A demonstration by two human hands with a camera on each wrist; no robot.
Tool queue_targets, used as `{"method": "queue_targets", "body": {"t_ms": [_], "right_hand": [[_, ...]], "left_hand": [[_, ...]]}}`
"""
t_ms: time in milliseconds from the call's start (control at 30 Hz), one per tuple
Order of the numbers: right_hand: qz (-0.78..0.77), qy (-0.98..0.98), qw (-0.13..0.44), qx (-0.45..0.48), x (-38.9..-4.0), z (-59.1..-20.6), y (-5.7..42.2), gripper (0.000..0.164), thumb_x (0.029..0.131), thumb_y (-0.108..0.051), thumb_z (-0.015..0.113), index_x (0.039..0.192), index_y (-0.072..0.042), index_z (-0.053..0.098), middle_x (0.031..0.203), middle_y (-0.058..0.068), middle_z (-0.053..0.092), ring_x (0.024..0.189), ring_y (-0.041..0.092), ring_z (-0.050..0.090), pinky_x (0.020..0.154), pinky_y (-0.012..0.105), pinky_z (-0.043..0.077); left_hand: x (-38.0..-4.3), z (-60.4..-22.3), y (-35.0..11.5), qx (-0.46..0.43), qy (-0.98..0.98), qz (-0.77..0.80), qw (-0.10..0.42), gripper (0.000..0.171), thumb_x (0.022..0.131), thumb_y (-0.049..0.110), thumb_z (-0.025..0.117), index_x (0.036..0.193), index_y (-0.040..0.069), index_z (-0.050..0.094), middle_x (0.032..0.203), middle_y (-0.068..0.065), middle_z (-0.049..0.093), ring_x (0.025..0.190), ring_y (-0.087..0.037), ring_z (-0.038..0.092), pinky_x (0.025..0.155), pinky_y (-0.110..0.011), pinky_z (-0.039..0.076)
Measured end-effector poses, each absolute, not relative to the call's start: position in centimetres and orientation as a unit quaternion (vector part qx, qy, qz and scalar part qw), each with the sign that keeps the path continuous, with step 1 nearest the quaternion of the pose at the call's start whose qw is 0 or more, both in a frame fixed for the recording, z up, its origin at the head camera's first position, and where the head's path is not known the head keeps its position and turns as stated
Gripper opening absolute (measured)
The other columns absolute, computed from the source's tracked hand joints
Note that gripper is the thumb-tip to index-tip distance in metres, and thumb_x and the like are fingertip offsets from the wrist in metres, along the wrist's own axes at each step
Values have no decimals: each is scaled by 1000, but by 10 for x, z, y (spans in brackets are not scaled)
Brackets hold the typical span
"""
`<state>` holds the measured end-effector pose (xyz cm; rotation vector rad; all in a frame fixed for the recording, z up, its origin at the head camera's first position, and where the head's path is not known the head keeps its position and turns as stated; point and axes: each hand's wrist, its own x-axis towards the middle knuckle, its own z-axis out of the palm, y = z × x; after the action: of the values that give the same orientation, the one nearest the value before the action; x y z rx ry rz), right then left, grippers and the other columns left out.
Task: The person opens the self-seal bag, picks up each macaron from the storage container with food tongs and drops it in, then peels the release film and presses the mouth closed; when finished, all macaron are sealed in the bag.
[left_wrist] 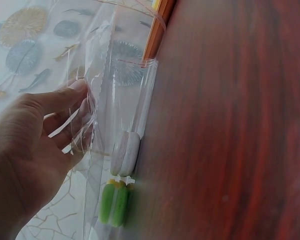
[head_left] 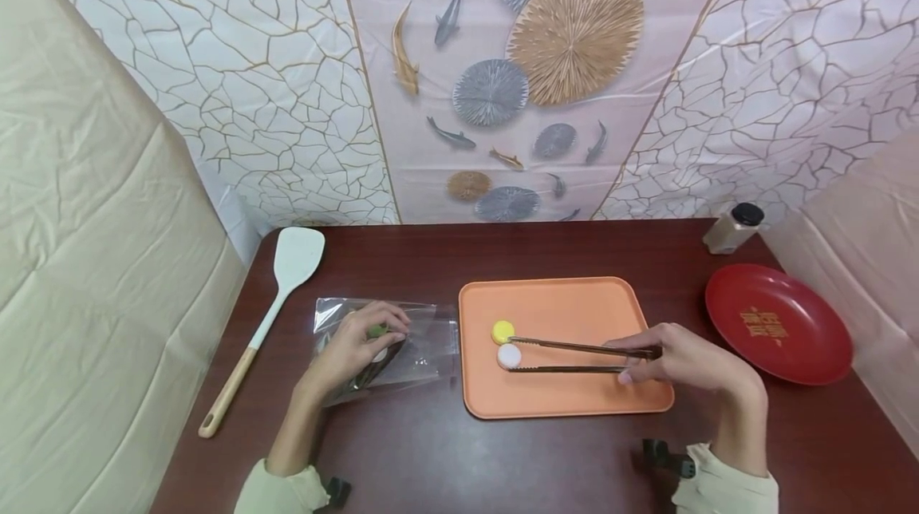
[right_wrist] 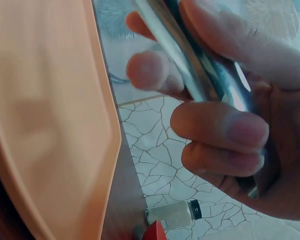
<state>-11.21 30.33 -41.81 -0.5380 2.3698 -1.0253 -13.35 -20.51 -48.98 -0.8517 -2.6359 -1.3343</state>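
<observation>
My right hand (head_left: pixel 692 358) grips a pair of metal tongs (head_left: pixel 574 346), its fingers wrapped round the handle end in the right wrist view. The tongs' arms are spread over an orange tray (head_left: pixel 589 402). Their tips lie on either side of a white macaron (head_left: pixel 509 356); whether they touch it I cannot tell. Just behind it sits a yellow macaron (head_left: pixel 503 331). To the left, my left hand (head_left: pixel 362 342) pinches the film of a clear plastic bag (head_left: pixel 424 350). Inside the bag are a green macaron (left_wrist: pixel 113 204) and a pale one, seen from the left wrist.
A white spatula (head_left: pixel 296 258) with a wooden handle lies at the table's left. On the right are a red plate (head_left: pixel 778 322) and, behind it, a small jar (head_left: pixel 732 228) with a black lid. Patterned cloth (head_left: pixel 287 99) hangs along the back.
</observation>
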Motion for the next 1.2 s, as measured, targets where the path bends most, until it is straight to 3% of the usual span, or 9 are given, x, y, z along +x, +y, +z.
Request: {"method": "queue_targets", "body": {"t_ms": [367, 533, 767, 1033, 1200], "right_hand": [[-343, 881, 256, -202, -117, -423, 299, 47, 92, -26, 88, 136, -9, 78, 121, 5, 82, 100, 4, 69, 82, 24, 57], [-356, 875, 258, -204, -119, -426, 295, 48, 91, -24, 88, 135, -9, 78, 113, 3, 82, 90, 2, 62, 74, 24, 52], [-363, 873, 245, -214, -120, -429, 294, 42, 94, -20, 85, 134, -8, 79, 117, 5, 83, 100, 4, 70, 84, 25, 58], [-367, 871, 230, -231, -120, -428, 292, 42, 95, -20, 86, 134, -7, 79, 114, 4, 83, 93, 0, 69, 80, 24, 59], [-377, 864, 206, -263, -122, -427, 283, 40, 98, -20, 84, 135, -5, 78, 107, 2, 82, 85, 1, 67, 75, 24, 57]], "left_hand": [[-133, -489, -205, -274, -858, -433, 33, 12, 97, -1, 80, 103, 9, 80, 119, -5, 79, 116, -26, 73, 101, -52, 60], [-133, -490, -205, -273, -859, -431, 33, 14, 97, -1, 80, 103, 11, 80, 119, -7, 79, 114, -26, 73, 100, -53, 60], [-134, -491, -205, -275, -858, -433, 36, 14, 96, -2, 80, 103, 10, 80, 118, -3, 79, 114, -25, 73, 100, -51, 61], [-133, -489, -204, -273, -858, -433, 34, 13, 95, -2, 81, 102, 9, 80, 118, 0, 79, 115, -25, 73, 101, -50, 60], [-134, -490, -204, -274, -859, -431, 34, 12, 96, -2, 80, 103, 9, 80, 119, -4, 79, 115, -26, 73, 101, -52, 60]]}}
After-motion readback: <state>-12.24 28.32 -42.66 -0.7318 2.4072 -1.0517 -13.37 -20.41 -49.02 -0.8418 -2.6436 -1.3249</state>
